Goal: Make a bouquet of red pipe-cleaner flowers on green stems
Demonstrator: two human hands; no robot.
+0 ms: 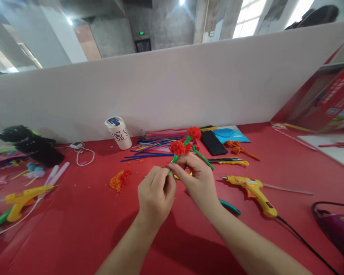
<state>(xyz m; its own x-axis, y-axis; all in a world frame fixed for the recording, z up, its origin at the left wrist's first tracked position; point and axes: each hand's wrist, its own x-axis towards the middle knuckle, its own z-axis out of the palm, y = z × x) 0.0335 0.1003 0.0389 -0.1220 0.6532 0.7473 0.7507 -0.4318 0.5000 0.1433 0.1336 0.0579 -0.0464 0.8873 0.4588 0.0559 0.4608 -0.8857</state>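
In front of me my left hand (156, 191) is closed around the lower green stem of a red pipe-cleaner flower (180, 147). My right hand (196, 179) pinches the same stem just under the bloom, its thumb and fingers meeting my left fingertips. A second red pipe-cleaner flower (193, 133) with a green stem shows just behind and above the first; whether a hand holds it or it lies on the table I cannot tell. Behind my right hand lies a green pipe cleaner (203, 158). The handle of a teal tool (229, 207) pokes out beside my right wrist.
A yellow glue gun (250, 187) lies on the right, another glue gun (23, 198) on the left. Orange and red clippings (119, 181) are heaped left of my hands. Behind are loose pipe cleaners (151, 152), a white cup (119, 133), a black phone (214, 143) and a cutter (225, 160).
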